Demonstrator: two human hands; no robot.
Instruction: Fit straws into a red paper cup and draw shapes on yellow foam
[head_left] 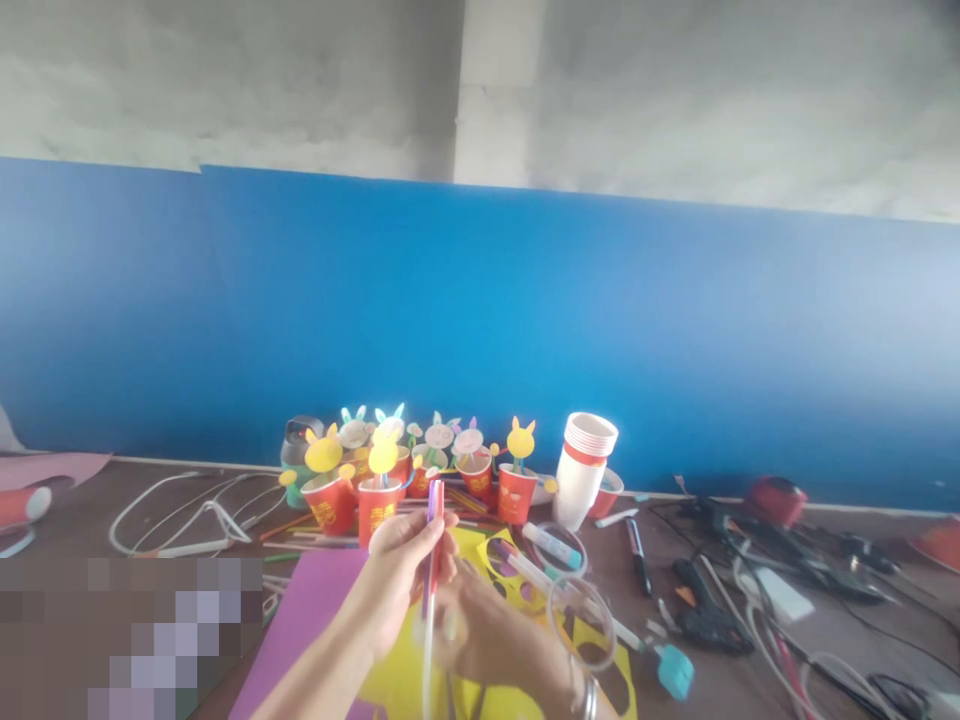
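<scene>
My left hand (409, 560) is closed around a few thin straws (430, 590) held upright, purple, red and whitish in colour. Right beside them is my right hand (484, 615), with a bracelet at its wrist. Motion smears its fingers, so I cannot make out their grip or whether they touch the straws. Beneath both hands lie a yellow sheet with cut-out holes (619, 665) and a purple sheet (300, 610). Just beyond stand red paper cups (379, 508) with paper animal heads, some yellow (520, 440).
A stack of white paper cups (577, 480) stands right of the decorated cups. Clear tape rings (581, 620), a glue stick (555, 545) and a pen (639, 555) lie nearby. At right are a black glue gun (709, 610) and tangled cables. A white cable (195, 548) curls at left.
</scene>
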